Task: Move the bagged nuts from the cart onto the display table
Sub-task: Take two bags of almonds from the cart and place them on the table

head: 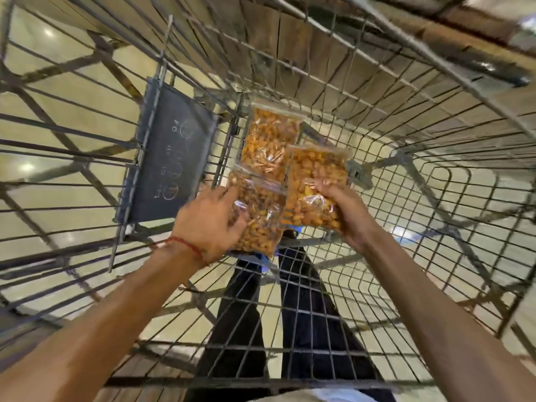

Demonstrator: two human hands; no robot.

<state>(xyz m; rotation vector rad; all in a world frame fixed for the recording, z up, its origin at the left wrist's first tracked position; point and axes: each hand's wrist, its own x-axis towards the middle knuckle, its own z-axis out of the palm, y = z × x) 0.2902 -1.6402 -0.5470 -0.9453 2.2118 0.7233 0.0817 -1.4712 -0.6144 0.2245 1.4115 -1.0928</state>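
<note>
Both hands reach into the wire cart [377,250]: left hand [208,219] clasps one bag of nuts [258,216], right hand [345,216] grips another [316,184]; a third bag [269,140] lies beyond. Pickup step; next, lift both clear toward the display table, unseen.

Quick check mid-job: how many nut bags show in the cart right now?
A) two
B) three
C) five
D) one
B: the left hand grips one bag, the right hand grips a second, and a third lies just beyond them in the wire cart.
</note>
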